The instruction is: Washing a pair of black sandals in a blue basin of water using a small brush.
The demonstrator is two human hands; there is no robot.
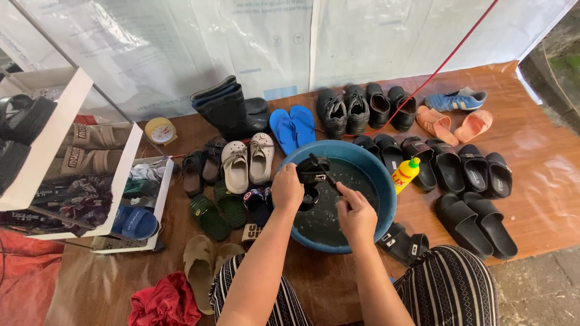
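Observation:
My left hand (287,188) grips a black sandal (313,174) and holds it over a blue basin (386,199) of dark water. My right hand (356,212) is closed around a small dark brush (334,183) whose tip touches the sandal. Both hands are above the middle of the basin. A yellow bottle with a red cap (405,174) stands against the basin's right rim. My knees in striped trousers (450,287) frame the basin at the bottom.
Many shoes lie on the brown plastic-covered floor: black slides (477,220) at right, orange slippers (453,124), blue flip-flops (292,128), black boots (226,108), white clogs (248,160), green sandals (219,208). A white shoe rack (78,175) stands left; a red cloth (166,302) lies bottom left.

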